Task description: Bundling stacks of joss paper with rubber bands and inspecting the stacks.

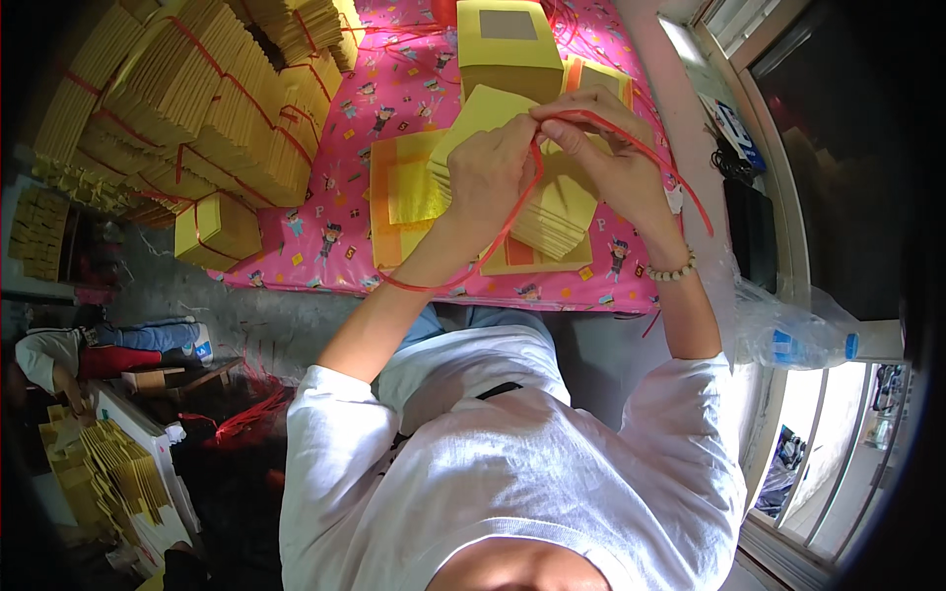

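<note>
Pinched between the fingertips of both my hands is a red plastic string (680,179). One end hangs past my right wrist, and the other loops down across my left forearm. My left hand (485,169) is closed, resting over a stack of yellow paper sheets (552,222). Close beside it, my right hand (623,163) has its thumb and fingers closed on the string. The stack lies tilted on a yellow and orange sheet with a gold square (416,192). My hands hide part of the stack, and I cannot tell whether the string passes around it.
Tied bundles of yellow paper (197,108) are piled at the left on the pink patterned table (335,266). A yellow block with a grey square (507,25) stands beyond my hands. A plastic bottle (798,347) lies by the window at right. Another person (49,360) sits at lower left.
</note>
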Demonstrator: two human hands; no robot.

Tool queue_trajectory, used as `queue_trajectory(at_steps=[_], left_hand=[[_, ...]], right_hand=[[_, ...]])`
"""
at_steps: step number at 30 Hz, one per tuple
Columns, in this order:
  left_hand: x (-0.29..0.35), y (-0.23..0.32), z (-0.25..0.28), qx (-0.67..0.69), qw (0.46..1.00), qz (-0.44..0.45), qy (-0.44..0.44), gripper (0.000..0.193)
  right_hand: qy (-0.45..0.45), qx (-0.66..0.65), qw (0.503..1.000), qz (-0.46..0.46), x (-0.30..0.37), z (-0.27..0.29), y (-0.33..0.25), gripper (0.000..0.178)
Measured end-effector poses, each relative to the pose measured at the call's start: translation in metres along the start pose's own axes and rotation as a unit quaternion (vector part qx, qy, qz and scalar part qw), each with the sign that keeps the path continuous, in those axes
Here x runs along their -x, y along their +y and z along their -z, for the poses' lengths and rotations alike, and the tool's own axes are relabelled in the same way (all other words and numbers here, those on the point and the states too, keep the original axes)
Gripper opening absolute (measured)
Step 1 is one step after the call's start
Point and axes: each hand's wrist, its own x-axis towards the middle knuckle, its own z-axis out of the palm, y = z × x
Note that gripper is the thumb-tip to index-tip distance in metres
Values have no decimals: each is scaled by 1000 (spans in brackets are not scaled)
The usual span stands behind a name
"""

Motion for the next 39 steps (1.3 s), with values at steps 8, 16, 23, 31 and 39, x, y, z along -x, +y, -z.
queue_trajectory(at_steps=[8, 16, 23, 31, 39], left_hand=[[-4, 17, 16, 137, 980, 143, -21, 17], [-16, -8, 45, 184, 965, 46, -180, 19], [-13, -22, 52, 98, 972, -66, -201, 11], [4, -33, 38, 203, 962, -13, -180, 9], [11, -33, 25, 239, 964, 49, -106, 18]], right_hand=[[98, -12, 993, -70, 3, -12, 5, 12], [148, 37, 981, -116, 7, -9, 34, 11], [133, 93, 977, -140, 9, -10, 44, 13], [152, 15, 970, -188, 11, -11, 58, 14], [167, -58, 951, -253, 9, -10, 54, 16]])
